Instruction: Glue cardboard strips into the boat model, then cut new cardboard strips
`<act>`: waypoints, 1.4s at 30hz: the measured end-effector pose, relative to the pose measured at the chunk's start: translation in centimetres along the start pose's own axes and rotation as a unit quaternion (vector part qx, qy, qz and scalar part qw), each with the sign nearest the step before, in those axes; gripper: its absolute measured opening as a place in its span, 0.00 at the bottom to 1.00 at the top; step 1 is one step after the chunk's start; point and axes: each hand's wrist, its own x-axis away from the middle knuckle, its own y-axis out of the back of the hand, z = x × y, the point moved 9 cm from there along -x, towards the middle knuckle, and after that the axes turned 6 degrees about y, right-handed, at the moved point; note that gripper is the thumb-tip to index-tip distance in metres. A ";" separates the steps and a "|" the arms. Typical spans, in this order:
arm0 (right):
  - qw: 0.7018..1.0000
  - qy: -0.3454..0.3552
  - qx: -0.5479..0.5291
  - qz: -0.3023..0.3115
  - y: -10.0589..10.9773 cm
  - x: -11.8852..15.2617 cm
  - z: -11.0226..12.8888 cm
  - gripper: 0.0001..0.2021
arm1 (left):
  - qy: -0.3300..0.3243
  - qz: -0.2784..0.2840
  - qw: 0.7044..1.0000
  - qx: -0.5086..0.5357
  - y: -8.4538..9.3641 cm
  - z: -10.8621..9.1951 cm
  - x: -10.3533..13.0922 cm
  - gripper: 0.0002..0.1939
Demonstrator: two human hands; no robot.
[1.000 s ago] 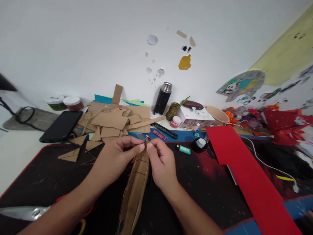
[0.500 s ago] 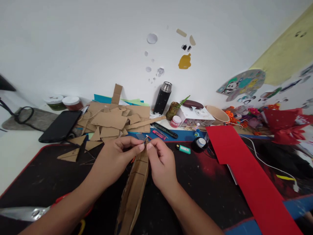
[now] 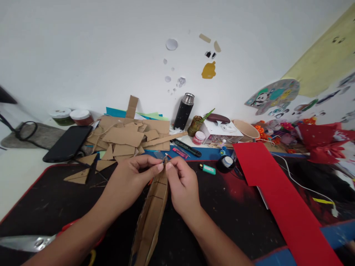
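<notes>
Pinches the far tip of the cardboard trough [image 3: 155, 201] with thumb and fingers of both left hand [image 3: 135, 173] and right hand [image 3: 183, 183], likely to press its sides together, and holds the rest lengthwise over the mat [image 3: 222, 207].

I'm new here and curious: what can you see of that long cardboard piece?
The long cardboard piece is brown, folded into a narrow trough with raised sides. Dark lines cross its inside toward the far end. It points away from the person above the black mat, tapering to a tip pinched by the left hand and the right hand; fine detail there is unclear. Its near end meets the picture's bottom edge.
</notes>
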 end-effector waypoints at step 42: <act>1.000 -0.007 -0.002 -0.003 -0.1 0.0 0.1 0.13 | -0.009 0.017 1.000 0.018 -0.3 0.2 -0.1 0.17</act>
